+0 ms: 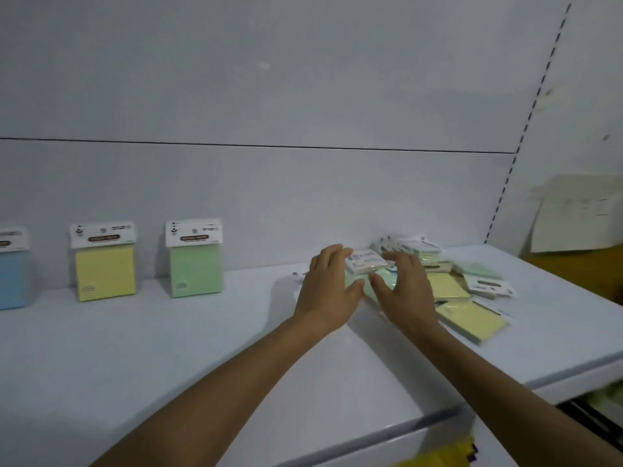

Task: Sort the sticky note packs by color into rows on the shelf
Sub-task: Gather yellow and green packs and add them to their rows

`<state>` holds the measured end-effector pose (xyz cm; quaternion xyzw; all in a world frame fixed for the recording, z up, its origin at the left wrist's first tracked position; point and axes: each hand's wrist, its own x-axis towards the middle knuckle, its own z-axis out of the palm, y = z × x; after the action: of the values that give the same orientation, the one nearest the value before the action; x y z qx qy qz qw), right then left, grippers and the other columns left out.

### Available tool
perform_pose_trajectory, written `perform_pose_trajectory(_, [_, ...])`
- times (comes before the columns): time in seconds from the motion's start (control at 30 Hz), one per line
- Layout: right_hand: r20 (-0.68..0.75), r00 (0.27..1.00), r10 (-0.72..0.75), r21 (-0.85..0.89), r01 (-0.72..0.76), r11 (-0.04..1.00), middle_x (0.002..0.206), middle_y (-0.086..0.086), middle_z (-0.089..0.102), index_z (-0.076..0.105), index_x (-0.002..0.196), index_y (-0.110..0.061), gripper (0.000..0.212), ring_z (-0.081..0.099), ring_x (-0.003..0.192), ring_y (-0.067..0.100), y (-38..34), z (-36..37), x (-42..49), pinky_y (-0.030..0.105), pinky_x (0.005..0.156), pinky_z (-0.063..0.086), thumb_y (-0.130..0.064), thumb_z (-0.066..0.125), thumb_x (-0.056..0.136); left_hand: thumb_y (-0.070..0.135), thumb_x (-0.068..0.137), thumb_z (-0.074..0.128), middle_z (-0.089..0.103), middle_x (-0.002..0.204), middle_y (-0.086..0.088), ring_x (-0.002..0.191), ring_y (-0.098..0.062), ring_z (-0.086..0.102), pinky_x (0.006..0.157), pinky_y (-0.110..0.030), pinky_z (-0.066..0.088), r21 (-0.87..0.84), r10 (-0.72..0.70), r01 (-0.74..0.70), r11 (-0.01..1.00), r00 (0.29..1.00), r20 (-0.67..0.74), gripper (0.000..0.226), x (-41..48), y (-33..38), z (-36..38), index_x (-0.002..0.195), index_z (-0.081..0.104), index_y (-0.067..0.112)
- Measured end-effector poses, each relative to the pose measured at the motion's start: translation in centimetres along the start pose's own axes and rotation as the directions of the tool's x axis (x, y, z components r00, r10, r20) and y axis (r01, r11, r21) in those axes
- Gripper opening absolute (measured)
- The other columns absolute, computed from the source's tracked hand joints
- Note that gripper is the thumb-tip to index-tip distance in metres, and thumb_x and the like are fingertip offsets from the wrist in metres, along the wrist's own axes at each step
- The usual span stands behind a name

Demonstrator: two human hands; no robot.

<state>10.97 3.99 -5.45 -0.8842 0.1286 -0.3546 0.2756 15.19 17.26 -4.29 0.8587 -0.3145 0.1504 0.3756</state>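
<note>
White shelf point(168, 348) against a pale back panel carries three sorted packs standing upright left of the loose pile point(465, 284): a blue pack point(11, 274) at the far left edge, a yellow pack point(105, 269) next, and a green pack point(195, 269) nearest the pile. Left hand point(328, 291) and right hand point(403, 291) meet at the pile's left end, fingers curled half open around a pale green pack point(365, 267), its white header card visible between them. Yellow and green packs lie jumbled flat in the pile to the right of the hands.
</note>
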Motion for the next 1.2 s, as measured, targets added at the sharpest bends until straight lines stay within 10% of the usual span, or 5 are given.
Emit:
perform_pose_trajectory(0.27, [0.183,0.980,0.073,-0.037,-0.067,0.997,0.120,0.004,0.060,0.058,0.117,-0.017,0.035,0.052,0.118,0.023,10.7,-6.0,3.1,0.035,0.092,0.042,-0.031,0.062,0.085,0.051,0.093,0.037,0.022,0.156,-0.002,0.144,-0.020,0.018,0.116,-0.038,0.015,0.366,-0.064,-0.046,0.930,0.957,0.282,0.063,1.2,4.2,9.3,0.145,0.026,0.016])
perform_pose_trajectory(0.6, [0.326,0.945,-0.020,-0.163,0.077,0.984,0.124,-0.004,0.055,0.057,0.118,-0.027,0.066,0.051,0.117,0.020,12.6,-6.2,2.9,0.033,0.086,0.043,-0.071,0.059,0.069,0.032,0.095,0.046,0.052,0.137,0.004,0.127,-0.018,0.043,0.106,-0.033,0.033,0.268,-0.068,0.018,0.963,0.982,0.179,0.035,1.1,4.3,9.1,0.126,0.055,0.018])
perform_pose_trajectory(1.0, [0.116,0.982,-0.148,-0.016,0.151,0.988,0.106,0.005,0.065,0.063,0.112,-0.019,0.025,0.056,0.102,0.028,13.1,-6.5,2.7,0.036,0.075,0.045,-0.019,0.052,0.090,0.047,0.095,0.038,0.029,0.154,-0.005,0.145,-0.023,0.017,0.118,-0.039,0.017,0.388,-0.246,0.166,0.907,0.955,0.167,0.055,1.0,3.9,9.5,0.142,0.037,0.019])
perform_pose_trajectory(1.2, [-0.016,0.981,-0.193,0.136,0.193,0.972,0.110,0.001,0.067,0.065,0.110,-0.017,0.025,0.057,0.104,0.024,12.8,-6.9,2.3,0.035,0.084,0.046,-0.009,0.056,0.088,0.030,0.095,0.042,0.051,0.132,0.000,0.124,-0.022,0.042,0.103,-0.037,0.035,0.325,-0.182,0.138,0.936,0.977,0.110,0.036,0.7,4.6,9.1,0.129,0.048,0.020])
